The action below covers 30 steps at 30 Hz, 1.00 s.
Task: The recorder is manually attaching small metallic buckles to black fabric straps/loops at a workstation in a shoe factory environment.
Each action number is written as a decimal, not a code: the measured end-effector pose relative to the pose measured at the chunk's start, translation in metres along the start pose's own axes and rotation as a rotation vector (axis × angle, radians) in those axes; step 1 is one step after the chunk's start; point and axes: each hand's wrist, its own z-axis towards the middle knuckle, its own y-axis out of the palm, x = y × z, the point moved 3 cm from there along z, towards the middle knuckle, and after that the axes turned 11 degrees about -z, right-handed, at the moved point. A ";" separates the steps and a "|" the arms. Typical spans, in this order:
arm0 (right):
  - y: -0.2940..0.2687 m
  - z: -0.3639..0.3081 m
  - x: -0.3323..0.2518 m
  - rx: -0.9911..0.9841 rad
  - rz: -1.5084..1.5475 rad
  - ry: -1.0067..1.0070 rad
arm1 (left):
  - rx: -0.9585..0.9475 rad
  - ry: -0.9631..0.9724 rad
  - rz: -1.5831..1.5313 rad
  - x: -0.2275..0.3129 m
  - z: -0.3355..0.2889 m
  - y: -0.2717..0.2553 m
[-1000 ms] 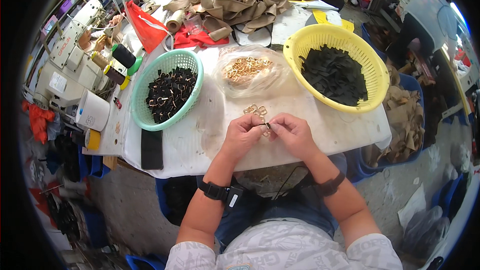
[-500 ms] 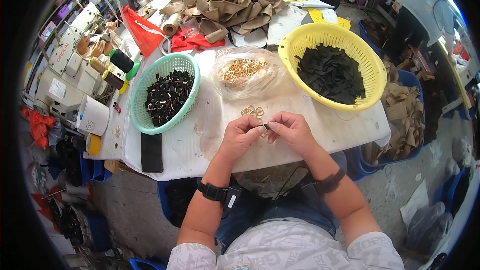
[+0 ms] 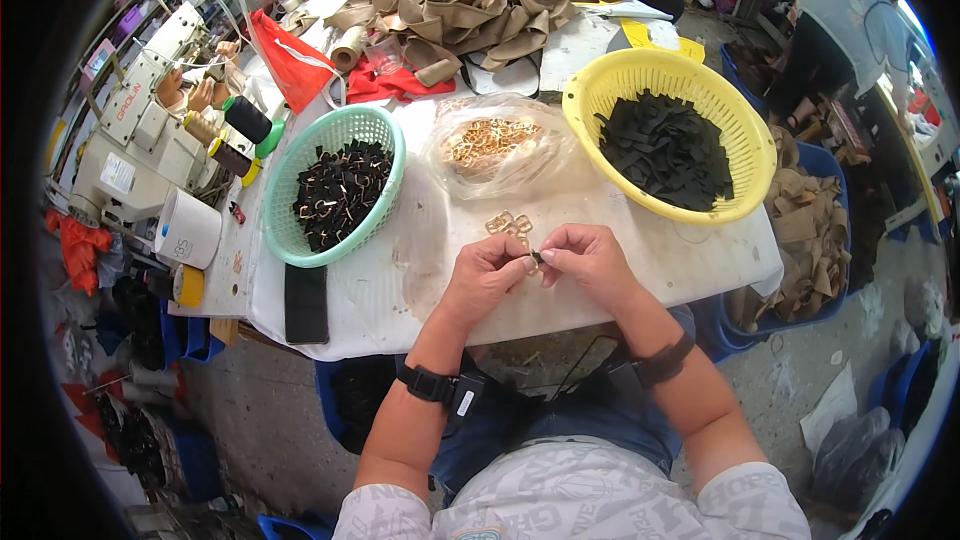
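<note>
Pinching a small black strap (image 3: 536, 258) near the tabletop's front edge | left hand (image 3: 484, 275) and right hand (image 3: 592, 262) fingers closed on it | strap looked soft, light, bendy | best held by its ends

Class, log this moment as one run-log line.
left hand: pinching small black piece | right hand: pinching same piece | nearby: gold rings on table | green basket, yellow basket: filled

The desk (image 3: 640, 270) wears a matt white cloth, faintly creased. The near rings (image 3: 508, 225) are shiny gold metal; more gleam inside a glossy clear plastic bag (image 3: 500, 145). The right basket (image 3: 600, 90) is yellow perforated plastic holding matt black cloth strips (image 3: 665, 145); the left basket (image 3: 290, 240) is mint plastic. Far off lies tan cloth (image 3: 450, 0).
</note>
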 end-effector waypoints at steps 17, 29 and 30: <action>0.007 -0.003 0.005 0.149 -0.073 -0.017 | 0.004 -0.048 -0.167 -0.004 0.002 -0.003; 0.010 -0.004 0.005 0.151 -0.129 -0.059 | 0.020 -0.003 -0.176 -0.002 0.001 0.002; 0.011 -0.004 0.005 0.140 -0.145 -0.058 | 0.013 0.001 -0.179 -0.002 0.001 0.001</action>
